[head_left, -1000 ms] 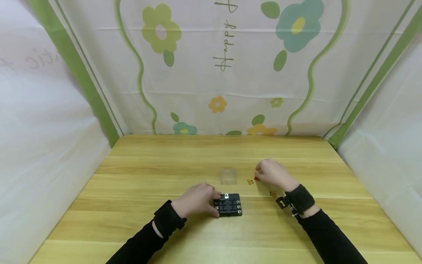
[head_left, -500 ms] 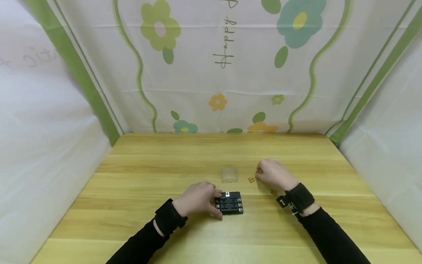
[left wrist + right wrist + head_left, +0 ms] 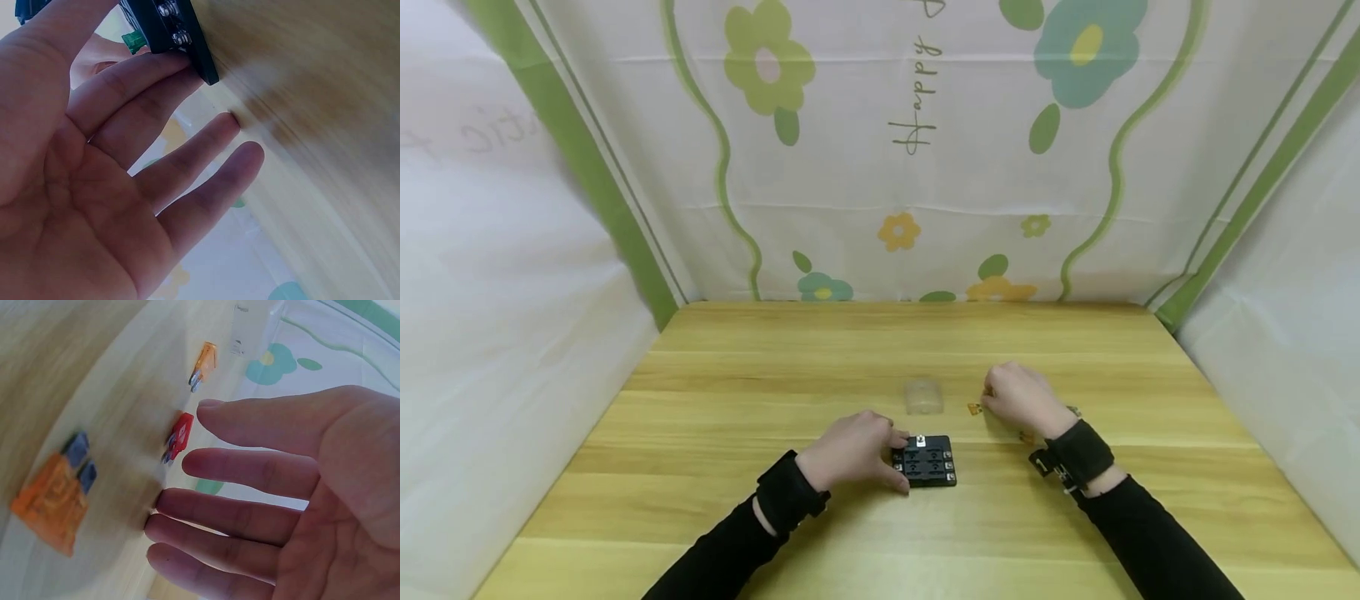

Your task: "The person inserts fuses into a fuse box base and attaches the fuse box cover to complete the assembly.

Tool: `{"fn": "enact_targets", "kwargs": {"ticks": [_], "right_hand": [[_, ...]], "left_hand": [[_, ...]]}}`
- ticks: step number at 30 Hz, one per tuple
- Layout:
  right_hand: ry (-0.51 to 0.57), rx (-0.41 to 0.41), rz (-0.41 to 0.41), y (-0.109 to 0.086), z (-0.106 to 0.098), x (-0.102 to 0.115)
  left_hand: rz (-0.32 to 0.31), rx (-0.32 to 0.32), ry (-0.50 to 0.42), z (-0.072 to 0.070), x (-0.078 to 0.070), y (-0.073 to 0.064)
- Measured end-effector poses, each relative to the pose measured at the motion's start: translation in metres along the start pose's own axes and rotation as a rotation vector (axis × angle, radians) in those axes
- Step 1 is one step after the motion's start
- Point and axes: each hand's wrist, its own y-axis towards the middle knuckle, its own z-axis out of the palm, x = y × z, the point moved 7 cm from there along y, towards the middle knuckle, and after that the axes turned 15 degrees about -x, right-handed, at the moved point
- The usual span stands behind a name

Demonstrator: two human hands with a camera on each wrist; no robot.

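Observation:
My left hand point(image 3: 853, 450) holds the left side of a black fuse block point(image 3: 931, 460) on the table, thumb at its near edge and index finger at its far edge. In the left wrist view, two fingers touch the block point(image 3: 164, 28), while the other two stretch out apart. A green piece point(image 3: 133, 41) shows beside it. My right hand point(image 3: 1021, 398) is over the table to the right. In the right wrist view, a red blade fuse point(image 3: 181, 433) lies just ahead of the extended thumb and index finger. Two orange blade fuses, one near point(image 3: 53, 503) and one farther point(image 3: 205, 362), flank it.
A clear plastic cover point(image 3: 923, 397) stands behind the block. One orange fuse point(image 3: 974, 409) lies left of the right hand, another point(image 3: 1027, 437) under its wrist. A small greenish piece point(image 3: 1073, 411) shows beyond that wrist. A printed cloth point(image 3: 850, 167) hangs behind the wooden table point(image 3: 760, 350).
The red fuse, visible at my right fingertips a second ago, is now hidden by that hand in the head view. The left hand keeps its place on the block. The head view shifts slightly.

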Motion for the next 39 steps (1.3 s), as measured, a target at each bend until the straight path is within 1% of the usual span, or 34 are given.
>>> {"fn": "enact_targets", "kwargs": {"ticks": [4, 9, 15, 18, 23, 26, 29, 32, 35, 39], "right_hand": [[-0.014, -0.012, -0.003, -0.0005, -0.0012, 0.0009], [-0.017, -0.015, -0.014, -0.0010, 0.0007, 0.0019], [-0.036, -0.025, -0.003, -0.0004, 0.0041, 0.0016], [-0.044, -0.032, -0.008, 0.0001, 0.0054, 0.0029], [-0.040, -0.035, -0.007, -0.0015, 0.0054, 0.0039], [-0.038, -0.031, 0.006, -0.0012, 0.0041, 0.0028], [-0.036, -0.019, 0.013, -0.0007, 0.0043, 0.0012], [-0.028, -0.026, 0.012, -0.0002, 0.0038, -0.0006], [-0.021, -0.037, 0.013, 0.0002, 0.0028, -0.0021], [-0.022, -0.030, 0.018, 0.0003, 0.0035, -0.0037]], "left_hand": [[0.011, -0.006, 0.014, -0.0008, -0.0011, 0.0013], [-0.002, 0.000, 0.024, -0.0011, -0.0007, 0.0001], [-0.002, -0.006, 0.020, -0.0008, -0.0006, -0.0002], [-0.015, 0.002, 0.021, 0.0004, 0.0009, -0.0011], [-0.022, 0.003, 0.001, 0.0024, 0.0016, -0.0019], [-0.015, 0.002, -0.006, 0.0003, 0.0000, -0.0014], [-0.021, 0.012, -0.001, -0.0007, -0.0006, -0.0014], [-0.027, 0.014, -0.002, -0.0012, -0.0007, -0.0012], [-0.025, 0.007, -0.008, -0.0023, -0.0014, -0.0003], [-0.014, 0.004, -0.003, -0.0025, -0.0020, 0.0002]]}}
